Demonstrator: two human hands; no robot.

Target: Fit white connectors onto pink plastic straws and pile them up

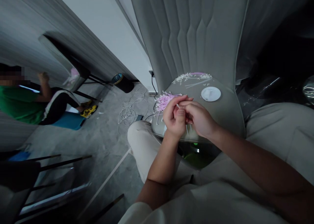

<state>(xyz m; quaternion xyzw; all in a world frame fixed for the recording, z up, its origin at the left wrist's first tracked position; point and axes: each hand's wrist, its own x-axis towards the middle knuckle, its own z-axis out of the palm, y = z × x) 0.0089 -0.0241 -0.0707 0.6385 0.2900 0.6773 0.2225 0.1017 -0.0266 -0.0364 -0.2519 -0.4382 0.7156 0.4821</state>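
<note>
My left hand (pixel 174 118) and my right hand (pixel 200 117) meet above the front of a grey padded chair seat (pixel 228 119). Both are closed, fingertips pressed together. A speck of white shows between them, but the fingers hide what it is. Just behind my left hand lies a bundle of pink-purple sticks (pixel 163 102) with white ends. Small white forked pieces (pixel 181 78) and a few thin pale sticks (pixel 198 84) are spread towards the backrest. To the right of them sits a round white dish or lid (pixel 211 94).
On the left, a person in a green top (pixel 22 102) sits low beside another chair (pixel 59 60). A black bin (pixel 122 83) stands against the wall. Coiled white cable (pixel 132 107) and a dark adapter (pixel 139 118) lie on the floor. My knees flank the seat.
</note>
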